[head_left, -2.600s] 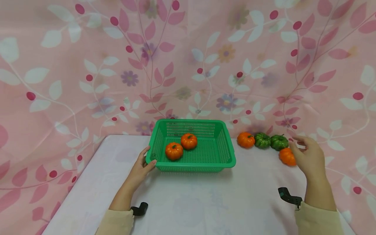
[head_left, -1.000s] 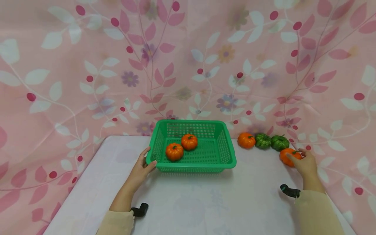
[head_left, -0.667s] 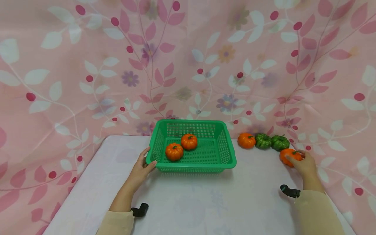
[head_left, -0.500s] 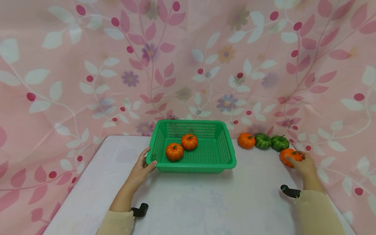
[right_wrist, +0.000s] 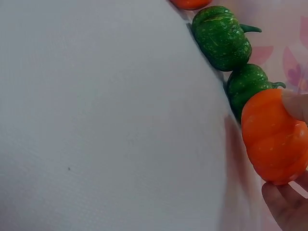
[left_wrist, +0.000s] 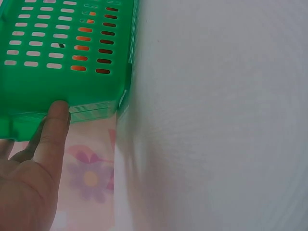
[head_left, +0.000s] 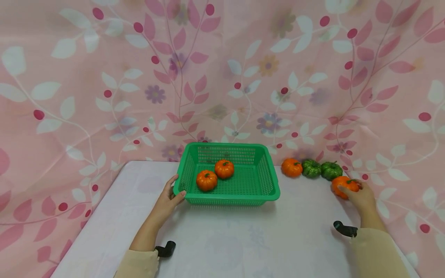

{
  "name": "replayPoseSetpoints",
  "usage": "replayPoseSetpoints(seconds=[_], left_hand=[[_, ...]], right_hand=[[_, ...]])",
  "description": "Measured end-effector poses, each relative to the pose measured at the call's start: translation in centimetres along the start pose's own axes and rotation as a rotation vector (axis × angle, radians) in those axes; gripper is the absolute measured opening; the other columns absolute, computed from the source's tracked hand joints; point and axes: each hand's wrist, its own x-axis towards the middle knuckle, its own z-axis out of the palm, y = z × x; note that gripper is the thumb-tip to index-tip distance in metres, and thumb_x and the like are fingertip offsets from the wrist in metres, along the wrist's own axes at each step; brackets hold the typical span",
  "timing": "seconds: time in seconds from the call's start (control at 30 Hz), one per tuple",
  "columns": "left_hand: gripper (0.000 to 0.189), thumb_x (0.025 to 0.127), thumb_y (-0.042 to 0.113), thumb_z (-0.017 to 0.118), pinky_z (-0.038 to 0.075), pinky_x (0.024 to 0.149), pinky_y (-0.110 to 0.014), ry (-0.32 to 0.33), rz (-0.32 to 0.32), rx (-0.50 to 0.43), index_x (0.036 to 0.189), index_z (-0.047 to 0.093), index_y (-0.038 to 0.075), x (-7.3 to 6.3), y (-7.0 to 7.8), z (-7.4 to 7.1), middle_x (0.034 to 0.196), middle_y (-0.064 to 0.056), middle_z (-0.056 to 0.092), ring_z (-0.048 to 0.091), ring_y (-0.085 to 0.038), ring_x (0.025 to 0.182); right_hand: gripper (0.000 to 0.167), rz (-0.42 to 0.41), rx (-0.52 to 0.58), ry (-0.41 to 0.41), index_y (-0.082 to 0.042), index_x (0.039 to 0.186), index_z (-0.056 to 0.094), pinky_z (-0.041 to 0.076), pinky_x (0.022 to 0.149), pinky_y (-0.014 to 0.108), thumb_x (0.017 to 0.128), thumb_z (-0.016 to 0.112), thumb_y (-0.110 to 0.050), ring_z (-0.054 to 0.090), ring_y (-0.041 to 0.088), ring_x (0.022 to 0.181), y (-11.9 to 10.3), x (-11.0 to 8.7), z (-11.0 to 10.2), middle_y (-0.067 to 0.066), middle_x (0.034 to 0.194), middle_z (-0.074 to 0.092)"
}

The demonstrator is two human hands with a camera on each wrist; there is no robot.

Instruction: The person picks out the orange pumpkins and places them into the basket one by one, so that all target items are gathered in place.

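At the front left corner of a green plastic basket (head_left: 226,195), my left hand (head_left: 167,199) grips the rim, its thumb (left_wrist: 55,125) against the outer wall in the left wrist view. Two orange pumpkins, one nearer (head_left: 206,180) and one farther back (head_left: 224,169), sit in the basket's left half. Over on the right, my right hand (head_left: 363,199) holds another orange pumpkin (right_wrist: 272,137) between thumb and fingers. In the right wrist view that pumpkin partly covers a green pumpkin (right_wrist: 245,84) behind it.
Along the back right edge of the white table (head_left: 222,239) stand an orange pumpkin (head_left: 291,168) and two green ones, the left (head_left: 311,168) and the right (head_left: 331,170), side by side. A pink floral curtain (head_left: 222,77) hangs right behind the table.
My right hand has come down from above the right-hand orange pumpkin and taken hold of it from its right side. The left hand and the basket stay in place.
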Motion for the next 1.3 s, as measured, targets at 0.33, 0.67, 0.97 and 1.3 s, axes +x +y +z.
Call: replayPoseSetpoints(seconds=[0.33, 0.67, 0.97, 1.3], left_hand=[[0.074, 0.103, 0.016, 0.059, 0.046, 0.106, -0.043, -0.001, 0.0, -0.003, 0.161, 0.013, 0.025, 0.2, 0.0, 0.0, 0.155, -0.025, 0.033, 0.043, -0.036, 0.137], [0.075, 0.103, 0.015, 0.059, 0.046, 0.106, -0.042, 0.003, -0.001, -0.009, 0.161, 0.013, 0.025, 0.1, -0.2, 0.0, 0.155, -0.025, 0.033, 0.044, -0.036, 0.136], [0.076, 0.102, 0.019, 0.06, 0.045, 0.107, -0.043, 0.001, 0.002, -0.008, 0.161, 0.014, 0.026, 0.0, -0.3, 0.0, 0.156, -0.024, 0.032, 0.043, -0.036, 0.137], [0.076, 0.102, 0.02, 0.061, 0.046, 0.106, -0.041, 0.001, 0.001, -0.008, 0.161, 0.013, 0.026, 0.0, -0.2, 0.0, 0.156, -0.024, 0.033, 0.044, -0.036, 0.136]], right_hand=[[0.1, -0.134, -0.028, 0.033, 0.007, 0.156, 0.015, 0.034, 0.104, 0.07, 0.094, 0.061, -0.057, 0.026, 0.061, 0.131, -2.1, -2.0, -0.8, 0.043, 0.152, 0.016], [0.092, -0.237, -0.01, 0.037, 0.002, 0.156, 0.022, 0.04, 0.097, 0.071, 0.094, 0.064, -0.052, 0.032, 0.058, 0.129, -6.5, -5.5, -1.8, 0.038, 0.153, 0.024], [0.091, -0.31, -0.011, 0.046, -0.002, 0.157, 0.023, 0.042, 0.093, 0.073, 0.093, 0.066, -0.05, 0.033, 0.06, 0.129, -9.9, -8.5, -2.5, 0.036, 0.154, 0.023], [0.085, -0.423, -0.013, 0.053, -0.002, 0.156, 0.028, 0.046, 0.061, 0.006, 0.093, 0.071, -0.041, 0.042, 0.058, 0.123, -12.4, -11.1, -2.4, 0.034, 0.153, 0.027]])
